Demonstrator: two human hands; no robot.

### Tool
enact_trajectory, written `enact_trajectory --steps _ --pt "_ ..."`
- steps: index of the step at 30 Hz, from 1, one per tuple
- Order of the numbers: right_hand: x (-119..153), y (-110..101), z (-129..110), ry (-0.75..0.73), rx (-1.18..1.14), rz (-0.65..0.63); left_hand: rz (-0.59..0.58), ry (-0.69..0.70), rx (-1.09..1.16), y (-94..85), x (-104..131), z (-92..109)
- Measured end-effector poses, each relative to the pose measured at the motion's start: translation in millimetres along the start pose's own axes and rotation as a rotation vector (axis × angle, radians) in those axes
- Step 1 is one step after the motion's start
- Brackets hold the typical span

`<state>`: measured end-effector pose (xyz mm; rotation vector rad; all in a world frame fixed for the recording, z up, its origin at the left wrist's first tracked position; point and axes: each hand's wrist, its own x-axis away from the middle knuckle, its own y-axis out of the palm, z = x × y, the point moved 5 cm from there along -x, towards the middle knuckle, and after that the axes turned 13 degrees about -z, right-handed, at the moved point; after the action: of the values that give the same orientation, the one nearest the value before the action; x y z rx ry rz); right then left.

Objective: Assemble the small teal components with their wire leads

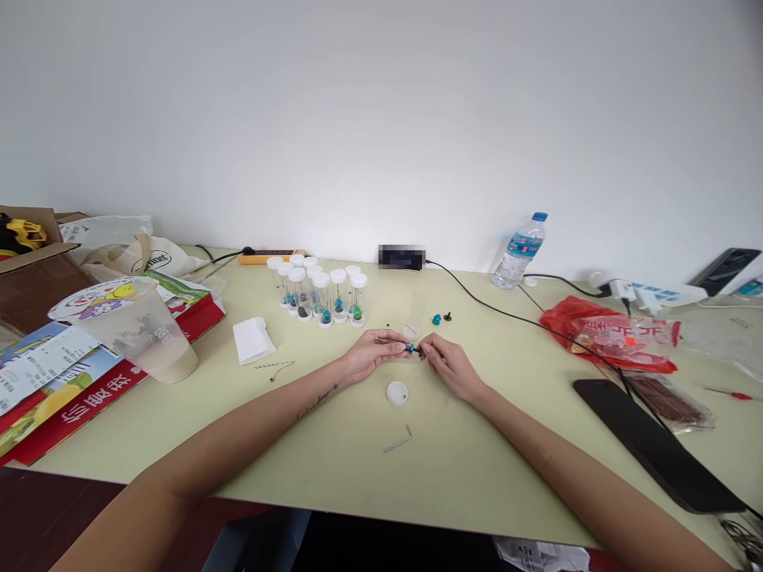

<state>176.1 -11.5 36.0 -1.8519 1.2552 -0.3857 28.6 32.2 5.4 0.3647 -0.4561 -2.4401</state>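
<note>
Blue-and-black part [411,349] sits between the left hand [373,355] and the right hand [450,364] of a person working near the middle of a pale green table [346,477]. At far left stands an open cardboard box [44,282], with a red printed box [89,409] in front of it. A black slab-shaped object [649,445] lies at right, nearer the person than a red plastic bag [554,318]. A sealed cup of milky drink [158,342] tilts at left; a water bottle [520,253] stands near the wall. The left thumb and fingers pinch the part, while the right fingertips close on its dark end. White-capped clear tubes [321,298], with blue, green and dark pieces inside, cluster beyond the left hand, near a folded white paper [253,342]. A round white cap [393,391] lies just below the hands, an L-shaped hex key [396,444] nearer the person. Beyond the right hand rest a teal piece [436,319] and, smallest, a black piece [447,316].
</note>
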Motion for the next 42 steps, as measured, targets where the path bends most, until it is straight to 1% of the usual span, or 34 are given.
enact_trajectory --steps 17,21,24,29,42 --pt "-0.1 1.5 -0.3 0.016 0.020 -0.061 -0.005 0.013 0.003 1.9 0.7 0.7" --pt "0.6 0.5 0.9 0.024 -0.013 -0.021 -0.011 0.020 0.014 -0.2 -0.2 -0.8" --pt "1.2 -0.3 0.3 0.002 -0.052 0.000 -0.013 0.033 0.019 -1.0 -0.8 -1.1" --pt "1.2 1.2 0.0 -0.022 -0.060 -0.034 -0.010 0.010 0.006 -0.1 -0.2 -1.4" --pt "0.0 5.1 5.0 0.019 -0.011 -0.092 0.008 0.010 0.006 1.3 0.1 0.2"
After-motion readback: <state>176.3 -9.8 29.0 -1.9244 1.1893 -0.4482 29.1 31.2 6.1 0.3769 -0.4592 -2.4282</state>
